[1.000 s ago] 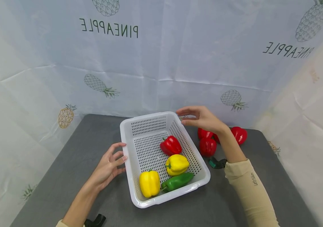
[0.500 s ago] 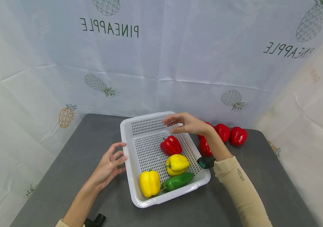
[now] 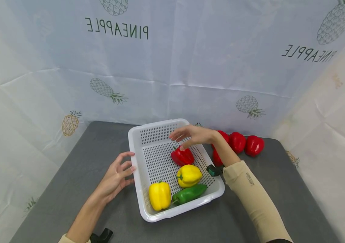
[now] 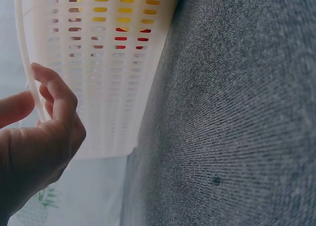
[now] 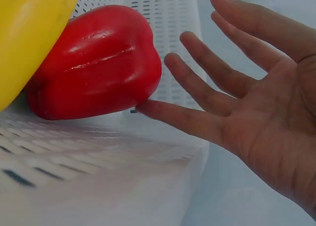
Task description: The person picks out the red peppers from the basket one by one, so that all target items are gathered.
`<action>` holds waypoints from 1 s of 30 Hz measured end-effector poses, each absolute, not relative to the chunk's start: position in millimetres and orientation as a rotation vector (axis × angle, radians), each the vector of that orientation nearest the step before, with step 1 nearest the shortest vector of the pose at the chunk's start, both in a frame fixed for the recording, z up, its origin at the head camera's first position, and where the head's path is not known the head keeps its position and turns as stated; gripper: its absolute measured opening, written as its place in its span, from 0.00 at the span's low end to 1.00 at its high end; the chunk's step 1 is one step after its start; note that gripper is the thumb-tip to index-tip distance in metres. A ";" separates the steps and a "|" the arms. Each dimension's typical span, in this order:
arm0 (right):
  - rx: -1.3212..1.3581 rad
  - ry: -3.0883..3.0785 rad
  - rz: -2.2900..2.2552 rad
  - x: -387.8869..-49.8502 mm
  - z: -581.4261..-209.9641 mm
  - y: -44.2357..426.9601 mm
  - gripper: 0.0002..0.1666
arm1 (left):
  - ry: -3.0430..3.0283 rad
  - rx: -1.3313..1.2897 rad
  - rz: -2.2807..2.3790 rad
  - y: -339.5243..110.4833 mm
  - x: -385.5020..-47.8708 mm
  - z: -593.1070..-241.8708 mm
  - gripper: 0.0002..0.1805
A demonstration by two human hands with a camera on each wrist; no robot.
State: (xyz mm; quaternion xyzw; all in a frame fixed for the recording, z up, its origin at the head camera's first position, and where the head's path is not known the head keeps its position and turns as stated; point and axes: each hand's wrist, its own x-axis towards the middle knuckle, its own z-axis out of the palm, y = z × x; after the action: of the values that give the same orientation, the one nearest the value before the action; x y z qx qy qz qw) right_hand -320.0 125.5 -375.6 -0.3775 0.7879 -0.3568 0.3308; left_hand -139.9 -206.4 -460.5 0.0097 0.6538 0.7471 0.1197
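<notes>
A white perforated plastic basket (image 3: 160,162) holds a red bell pepper (image 3: 182,158), two yellow bell peppers, one in the middle (image 3: 189,176) and one at the near left (image 3: 160,196), and a long green pepper (image 3: 190,194). My left hand (image 3: 114,179) pinches the basket's left rim; in the left wrist view the thumb and the curled fingers lie on either side of it. Over the far right of the basket hovers my right hand (image 3: 198,135), its fingers spread and holding nothing. In the right wrist view a fingertip appears close to the red pepper (image 5: 98,63); contact cannot be told.
Several red bell peppers (image 3: 254,145) lie on the grey table (image 3: 281,202) right of the basket, partly behind the right forearm. A pineapple-print curtain (image 3: 172,67) hangs behind the table and along its sides. A dark device (image 3: 214,170) sits on the right wrist.
My right hand has moved left and nearer, from outside the basket's far right corner to above the red pepper inside. The left hand and the basket have stayed put.
</notes>
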 end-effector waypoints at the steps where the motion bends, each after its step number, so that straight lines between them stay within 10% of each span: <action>1: -0.976 2.042 -0.921 -321.4 -376.4 124.8 0.39 | 1.909 0.025 2.184 -206.4 -139.9 -460.3 0.35; 30: -0.898 1.916 -0.707 -326.5 -378.7 83.7 0.45 | 1.928 0.004 2.174 -206.0 -138.7 -459.8 0.35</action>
State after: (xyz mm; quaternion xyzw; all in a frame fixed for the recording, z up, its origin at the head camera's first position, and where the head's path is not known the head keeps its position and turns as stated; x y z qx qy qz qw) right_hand -326.5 83.7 -378.7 -0.3614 0.7714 -0.2846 0.4398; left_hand -138.7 -206.0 -459.8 0.0014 0.6590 0.7429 0.1176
